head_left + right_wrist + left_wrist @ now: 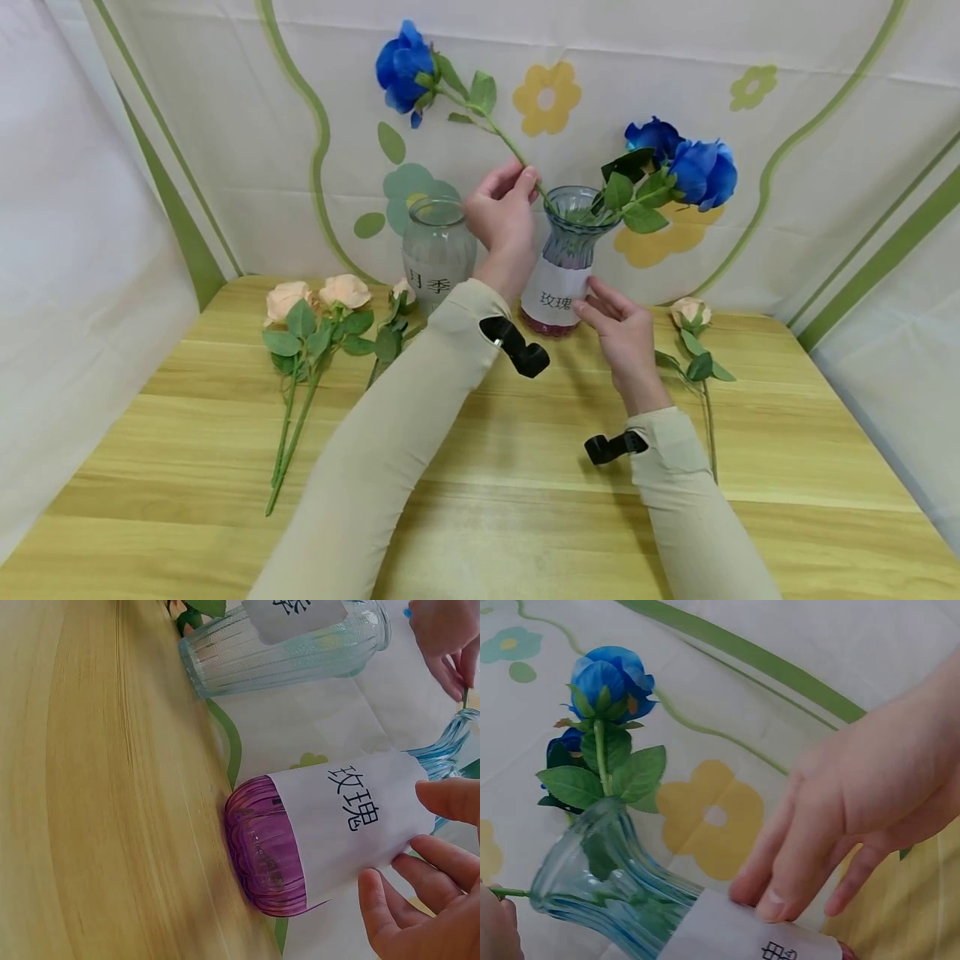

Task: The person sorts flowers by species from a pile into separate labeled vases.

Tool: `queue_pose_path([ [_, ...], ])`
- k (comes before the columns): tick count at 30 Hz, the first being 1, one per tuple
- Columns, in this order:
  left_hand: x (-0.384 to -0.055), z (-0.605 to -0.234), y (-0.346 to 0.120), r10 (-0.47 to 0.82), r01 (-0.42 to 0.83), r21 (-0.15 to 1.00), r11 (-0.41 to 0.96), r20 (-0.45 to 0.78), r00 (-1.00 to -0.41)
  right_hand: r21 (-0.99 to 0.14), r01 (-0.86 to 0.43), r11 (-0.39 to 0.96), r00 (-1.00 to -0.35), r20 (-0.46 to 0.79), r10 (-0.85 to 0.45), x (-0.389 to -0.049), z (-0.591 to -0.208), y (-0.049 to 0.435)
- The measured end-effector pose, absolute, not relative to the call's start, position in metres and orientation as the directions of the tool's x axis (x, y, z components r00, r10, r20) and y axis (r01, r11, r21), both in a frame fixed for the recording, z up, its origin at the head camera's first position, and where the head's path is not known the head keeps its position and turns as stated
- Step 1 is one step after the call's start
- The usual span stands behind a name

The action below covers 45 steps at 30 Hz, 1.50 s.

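Note:
My left hand [504, 218] pinches the green stem of a blue rose [405, 68]. Its bloom leans up to the left, and the stem's lower end is at the mouth of a blue-and-purple glass vase [557, 292] with a white paper label. Two other blue roses [703, 173] stand in that vase, leaning right. Fingertips of my right hand [628, 342] rest against the vase's right side at the label, not wrapped round it. In the right wrist view, the purple base [262, 844] stands on the table.
A clear glass vase [439, 250], also labelled, stands left of the blue one. Peach roses [345, 292] lie at the table's left, one [400, 292] by the clear vase and another [691, 314] at the right. A patterned cloth backdrop [570, 33] hangs behind the wooden table [510, 517].

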State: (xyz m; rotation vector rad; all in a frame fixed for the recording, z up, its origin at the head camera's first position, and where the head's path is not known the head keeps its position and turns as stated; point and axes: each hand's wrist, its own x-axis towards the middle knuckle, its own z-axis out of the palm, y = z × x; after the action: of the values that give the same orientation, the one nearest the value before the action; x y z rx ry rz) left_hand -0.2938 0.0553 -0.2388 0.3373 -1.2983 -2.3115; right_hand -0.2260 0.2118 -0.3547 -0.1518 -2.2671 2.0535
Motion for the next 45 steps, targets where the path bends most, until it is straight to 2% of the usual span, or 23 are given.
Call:
queue_pose_path([
  [7,-0.292,-0.252,0.069,-0.515,0.199,0.938,-0.283,0.026,-0.857,-0.994,0.031,0.104,-0.993,-0.019,0.117,-0.226,-0.353,0.214],
  [16,-0.290,-0.244,0.073,-0.558,0.279,0.881,-0.383,0.020,-0.830,-0.995,0.023,0.098,-0.994,-0.012,0.112,-0.228,-0.355,0.215],
  [30,-0.289,-0.240,0.071,-0.575,0.221,0.891,-0.397,-0.054,-0.816,-0.995,0.025,0.093,-0.994,-0.015,0.108,-0.229,-0.355,0.216],
  [40,-0.305,-0.228,0.064,-0.570,0.251,0.825,-0.506,-0.101,-0.815,-0.995,0.030,0.097,-0.994,-0.019,0.107,-0.229,-0.355,0.216],
  [45,-0.306,-0.233,0.068,-0.550,0.190,0.882,-0.431,-0.090,-0.830,-0.995,0.035,0.097,-0.993,-0.023,0.117,-0.228,-0.355,0.217],
])
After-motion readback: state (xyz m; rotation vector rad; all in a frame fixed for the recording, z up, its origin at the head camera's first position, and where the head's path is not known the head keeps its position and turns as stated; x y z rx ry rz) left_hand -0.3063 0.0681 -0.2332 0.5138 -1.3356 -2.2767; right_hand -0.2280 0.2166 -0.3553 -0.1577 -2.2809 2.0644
